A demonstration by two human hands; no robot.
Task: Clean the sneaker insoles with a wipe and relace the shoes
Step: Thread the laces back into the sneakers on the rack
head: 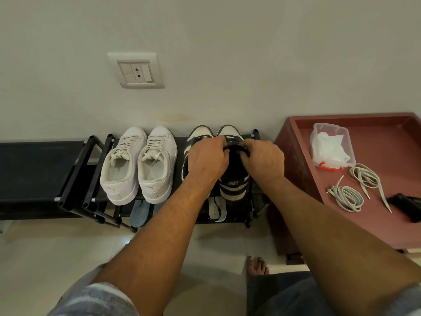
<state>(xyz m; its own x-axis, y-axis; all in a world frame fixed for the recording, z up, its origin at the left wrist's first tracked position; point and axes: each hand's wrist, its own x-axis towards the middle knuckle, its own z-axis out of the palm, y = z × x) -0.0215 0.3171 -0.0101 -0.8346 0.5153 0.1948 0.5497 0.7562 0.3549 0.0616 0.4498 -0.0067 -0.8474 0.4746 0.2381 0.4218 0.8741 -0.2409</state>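
A pair of black-and-white sneakers stands on the black shoe rack point(75, 169), toes to the wall. My left hand point(206, 159) and my right hand point(264, 160) meet over the right sneaker point(232, 185) and pinch its black lace point(234, 148) near the tongue. The left sneaker point(198, 134) is mostly hidden under my left hand. A laced white pair point(139, 165) stands to the left. On the red table point(387, 229) lie two coiled grey laces point(347, 198) and a clear box of white wipes point(331, 144).
A blue insole point(140, 213) and a white insole point(216, 210) lie on the rack's lower shelf. A black object point(405, 202) sits at the red table's right edge. A wall socket point(136, 70) is above. My bare foot point(258, 265) rests on the tiled floor.
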